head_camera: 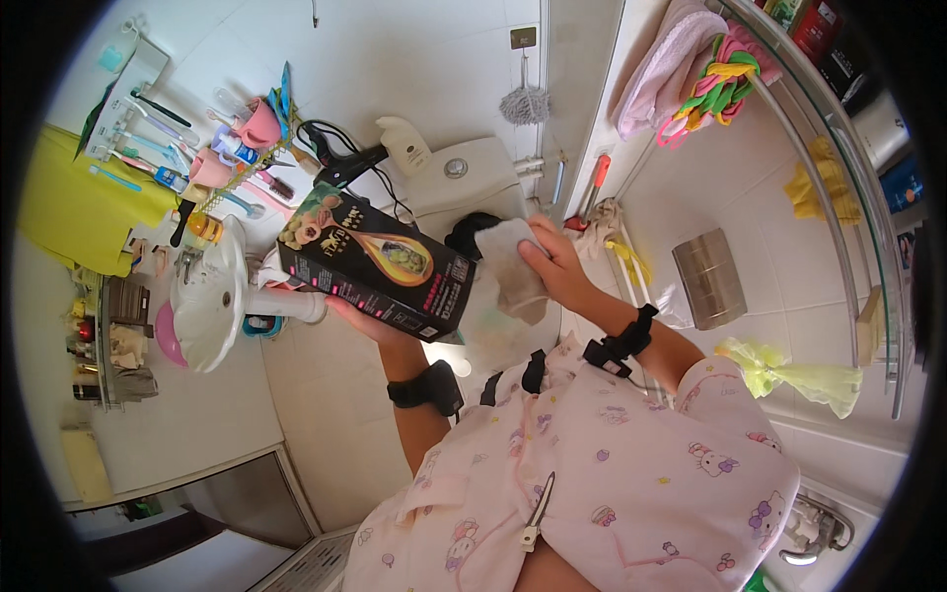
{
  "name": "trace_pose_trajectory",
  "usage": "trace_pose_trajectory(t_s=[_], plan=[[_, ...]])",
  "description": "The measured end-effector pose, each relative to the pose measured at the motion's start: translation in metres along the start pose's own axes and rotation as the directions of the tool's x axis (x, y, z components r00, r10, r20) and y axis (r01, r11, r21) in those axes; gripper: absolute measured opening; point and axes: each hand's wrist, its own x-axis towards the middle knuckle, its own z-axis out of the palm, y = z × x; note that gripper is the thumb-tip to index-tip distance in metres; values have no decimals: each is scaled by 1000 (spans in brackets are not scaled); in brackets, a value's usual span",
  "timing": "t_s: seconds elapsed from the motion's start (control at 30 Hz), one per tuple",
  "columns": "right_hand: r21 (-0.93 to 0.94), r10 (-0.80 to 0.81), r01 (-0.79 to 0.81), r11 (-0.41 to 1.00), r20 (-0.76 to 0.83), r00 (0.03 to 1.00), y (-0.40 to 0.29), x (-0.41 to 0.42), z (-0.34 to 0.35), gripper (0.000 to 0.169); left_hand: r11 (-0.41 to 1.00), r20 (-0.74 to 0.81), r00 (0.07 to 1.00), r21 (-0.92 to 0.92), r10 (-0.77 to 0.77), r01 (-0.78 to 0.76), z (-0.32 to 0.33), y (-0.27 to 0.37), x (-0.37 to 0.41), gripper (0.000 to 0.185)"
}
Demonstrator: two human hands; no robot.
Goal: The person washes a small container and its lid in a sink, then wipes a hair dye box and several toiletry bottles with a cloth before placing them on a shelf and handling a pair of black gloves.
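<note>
A black cardboard product box [392, 259] with a picture of a golden drop and fruit rests in my left hand [366, 318], which supports it from below. My right hand [555, 263] grips a pale, brown-stained cloth [514, 270], thumb on top, just right of the box. Beneath both lies the white toilet [462, 177], its push button facing up. A dark bundle [467, 233] sits behind the cloth; what it is, I cannot tell. A black hair dryer [348, 166] with its cord and a white bottle [403, 144] are beyond the box.
At the left are a white washbasin [211, 311], a wire rack [240, 177] with cups and brushes, and a yellow-green towel [96, 200]. On the right, a metal towel rail [814, 170] runs below a glass shelf, near a metal paper holder [709, 279]. A red-handled tool [598, 177] leans in the corner.
</note>
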Motion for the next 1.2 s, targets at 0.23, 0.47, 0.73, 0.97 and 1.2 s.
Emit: trace_pose_trajectory(t_s=[0.23, 0.47, 0.73, 0.97, 1.2], plan=[[284, -20, 7, 959, 44, 999, -24, -6, 38, 36, 880, 57, 980, 453, -190, 144, -24, -27, 5, 67], [-226, -390, 412, 883, 137, 911, -61, -2, 55, 26, 833, 285, 783, 171, -553, 527, -50, -34, -15, 58], [-398, -370, 359, 845, 50, 928, -24, 78, 40, 21, 726, -89, 759, 239, -645, 645, -75, -53, -33, 50], [-176, -459, 577, 798, 443, 770, -43, 36, 60, 16, 774, 129, 781, -109, -611, 623, -90, -53, -16, 44], [-502, -293, 349, 792, 189, 937, -12, 109, 38, 23, 807, 148, 801, -31, -580, 590, -69, -55, -21, 50]])
